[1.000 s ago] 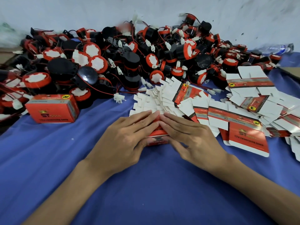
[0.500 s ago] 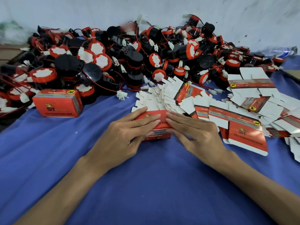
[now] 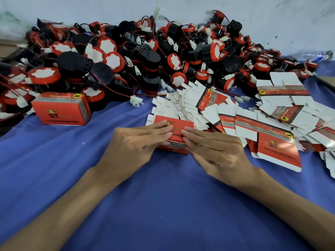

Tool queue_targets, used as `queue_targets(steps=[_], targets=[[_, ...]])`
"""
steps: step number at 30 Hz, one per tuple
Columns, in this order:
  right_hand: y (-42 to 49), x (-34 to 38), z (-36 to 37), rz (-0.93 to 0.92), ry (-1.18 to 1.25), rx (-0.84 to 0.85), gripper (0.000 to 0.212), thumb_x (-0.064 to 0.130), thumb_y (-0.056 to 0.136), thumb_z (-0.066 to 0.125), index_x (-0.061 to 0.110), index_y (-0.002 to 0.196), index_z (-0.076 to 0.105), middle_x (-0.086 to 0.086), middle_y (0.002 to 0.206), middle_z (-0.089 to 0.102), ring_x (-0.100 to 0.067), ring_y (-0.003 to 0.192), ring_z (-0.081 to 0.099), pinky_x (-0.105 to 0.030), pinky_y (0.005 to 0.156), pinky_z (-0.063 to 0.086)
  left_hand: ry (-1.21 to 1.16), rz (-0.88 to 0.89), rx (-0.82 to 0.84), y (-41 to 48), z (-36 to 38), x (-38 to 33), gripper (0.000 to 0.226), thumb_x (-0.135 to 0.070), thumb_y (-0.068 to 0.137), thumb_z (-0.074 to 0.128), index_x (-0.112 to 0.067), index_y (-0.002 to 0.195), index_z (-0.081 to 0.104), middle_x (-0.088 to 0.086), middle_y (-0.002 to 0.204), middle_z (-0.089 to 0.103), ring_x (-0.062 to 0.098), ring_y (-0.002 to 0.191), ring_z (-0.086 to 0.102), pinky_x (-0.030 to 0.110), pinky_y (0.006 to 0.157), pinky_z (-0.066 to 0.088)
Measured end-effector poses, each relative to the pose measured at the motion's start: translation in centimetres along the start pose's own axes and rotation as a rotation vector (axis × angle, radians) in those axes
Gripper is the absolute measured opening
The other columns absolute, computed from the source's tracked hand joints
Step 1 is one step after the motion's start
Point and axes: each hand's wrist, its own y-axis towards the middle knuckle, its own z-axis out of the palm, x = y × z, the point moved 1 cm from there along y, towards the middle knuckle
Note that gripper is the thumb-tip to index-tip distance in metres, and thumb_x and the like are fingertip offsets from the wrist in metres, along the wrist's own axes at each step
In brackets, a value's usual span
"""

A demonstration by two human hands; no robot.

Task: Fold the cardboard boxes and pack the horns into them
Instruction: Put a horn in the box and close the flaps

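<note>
A red cardboard box (image 3: 181, 126) sits on the blue cloth at the centre, partly folded, its red top face tilted up. My left hand (image 3: 137, 147) holds its left side, fingers laid over the top and thumb below. My right hand (image 3: 215, 151) holds its right side the same way; the fingertips of both hands almost meet on the top face. Behind lies a big pile of black and red horns (image 3: 145, 57) with white connectors and red wires. A finished red box (image 3: 61, 108) stands at the left.
Flat unfolded box blanks (image 3: 253, 115), white and red, fan out from the centre to the right edge. A blue cloth (image 3: 163, 205) covers the table. A white wall runs behind the pile. A plastic bottle (image 3: 315, 56) lies at the far right.
More of the box's red top face shows between my hands now, and it stands higher off the cloth. Both hands have stayed on its two sides.
</note>
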Motion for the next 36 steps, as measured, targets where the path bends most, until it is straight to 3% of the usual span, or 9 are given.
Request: queue_targets(steps=[3,6,10,18,24,29,32,34,36], targets=[[0.2,0.0,0.3,0.079,0.072,0.012,0.019,0.002,0.078,0.077,0.001,0.096,0.075,-0.010,0.108,0.070,-0.021,0.104,0.068,-0.038,0.079,0.059,-0.064,-0.094,-0.053,0.1,-0.3,0.3,0.015,-0.014,0.085,0.070,-0.001,0.091,0.075,0.003,0.103,0.069,0.021,0.099,0.069,0.028,0.094,0.052],[0.2,0.0,0.3,0.114,0.077,0.024,0.020,0.003,0.077,0.078,0.002,0.096,0.075,-0.009,0.107,0.070,-0.020,0.104,0.067,-0.038,0.079,0.059,0.089,0.038,-0.010,0.0,0.0,0.5,0.013,-0.004,0.079,0.073,0.001,0.091,0.075,0.010,0.102,0.071,0.025,0.100,0.068,0.039,0.092,0.053],[0.4,-0.2,0.2,0.101,0.041,0.028,0.016,0.004,0.078,0.078,0.001,0.094,0.075,-0.009,0.106,0.071,-0.021,0.103,0.068,-0.038,0.081,0.059,0.183,0.174,0.014,0.4,-0.5,0.8,0.014,-0.006,0.084,0.066,0.002,0.090,0.076,0.011,0.100,0.072,0.023,0.100,0.066,0.035,0.092,0.052],[0.4,-0.2,0.4,0.140,0.028,0.021,0.011,-0.001,0.082,0.071,-0.003,0.092,0.074,-0.014,0.095,0.071,-0.031,0.081,0.068,-0.035,0.074,0.054,0.189,0.085,0.029,0.1,0.0,0.0,0.017,-0.006,0.089,0.061,0.002,0.092,0.075,0.012,0.103,0.073,0.026,0.099,0.070,0.031,0.094,0.049],[0.5,0.1,0.8,0.149,0.054,0.000,0.015,-0.012,0.076,0.071,-0.003,0.088,0.075,-0.013,0.087,0.071,-0.030,0.075,0.067,-0.029,0.074,0.052,0.240,0.137,-0.025,0.3,0.1,0.1,0.016,0.004,0.090,0.059,0.002,0.083,0.074,0.013,0.086,0.071,0.020,0.081,0.051,0.027,0.075,0.046],[0.4,0.3,0.9,0.076,0.000,0.009,0.017,-0.014,0.079,0.065,-0.002,0.085,0.076,-0.010,0.087,0.073,-0.028,0.074,0.068,-0.033,0.068,0.054,0.232,0.191,-0.016,0.5,0.2,0.1,0.027,0.009,0.089,0.052,0.002,0.075,0.074,0.010,0.078,0.071,0.027,0.068,0.063,0.035,0.067,0.050],[0.2,0.2,1.0,0.026,-0.056,0.167,0.027,-0.017,0.071,0.066,0.004,0.084,0.076,-0.005,0.090,0.074,-0.025,0.078,0.070,-0.033,0.070,0.050,0.249,0.293,0.058,0.8,0.5,0.2,0.045,0.006,0.096,0.039,0.000,0.063,0.068,0.011,0.074,0.069,0.027,0.062,0.063,0.036,0.056,0.051],[0.4,-0.2,0.6,0.054,-0.038,0.136,0.025,-0.012,0.078,0.062,0.005,0.090,0.076,-0.006,0.095,0.072,-0.025,0.085,0.068,-0.032,0.075,0.049,0.226,0.214,-0.049,1.3,0.7,0.6,0.032,0.009,0.090,0.051,-0.001,0.068,0.070,0.011,0.081,0.070,0.028,0.070,0.060,0.037,0.062,0.051],[0.6,-1.0,0.0,0.165,-0.003,0.033,0.021,0.005,0.087,0.063,0.004,0.107,0.071,-0.011,0.106,0.066,-0.025,0.097,0.061,-0.029,0.086,0.046,0.170,0.000,-0.115,1.6,0.8,1.5,0.014,-0.005,0.083,0.072,-0.007,0.097,0.073,0.010,0.110,0.063,0.027,0.097,0.055,0.034,0.085,0.048]])
